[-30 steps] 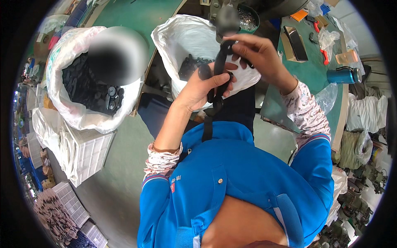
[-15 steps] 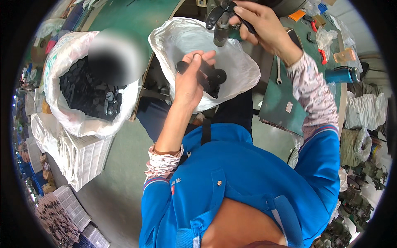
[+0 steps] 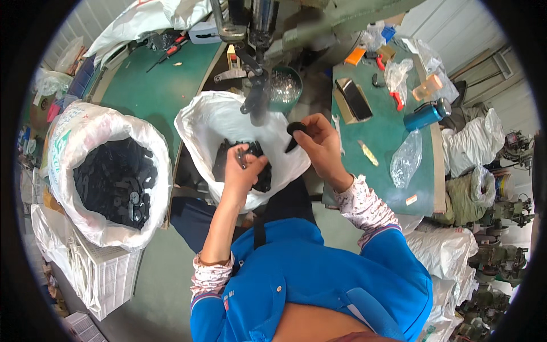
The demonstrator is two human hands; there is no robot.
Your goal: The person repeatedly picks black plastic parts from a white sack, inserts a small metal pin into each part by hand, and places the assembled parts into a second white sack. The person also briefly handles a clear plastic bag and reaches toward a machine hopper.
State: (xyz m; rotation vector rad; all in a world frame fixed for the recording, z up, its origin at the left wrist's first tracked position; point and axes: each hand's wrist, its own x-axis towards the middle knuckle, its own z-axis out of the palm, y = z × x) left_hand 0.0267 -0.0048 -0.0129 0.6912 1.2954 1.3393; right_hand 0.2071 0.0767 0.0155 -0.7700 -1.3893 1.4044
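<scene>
My right hand pinches a black part with a round, disc-like end and a narrow tail, above the right rim of an open white sack. Over the sack's mouth is my left hand, its fingers curled round a small dark part that is mostly hidden. More black pieces lie inside the sack, below that hand. Just beyond the sack stands the metal head of a machine, apart from both hands.
A green bowl of small shiny metal pieces sits beside the machine head. At left stands another white sack full of black parts. The right green bench carries a wrench, a phone-like black slab and a blue bottle.
The view has shifted, showing more of the machine. My right hand has come down and away from the machine head, toward the sack's right rim. My left hand is now lower over the sack.
</scene>
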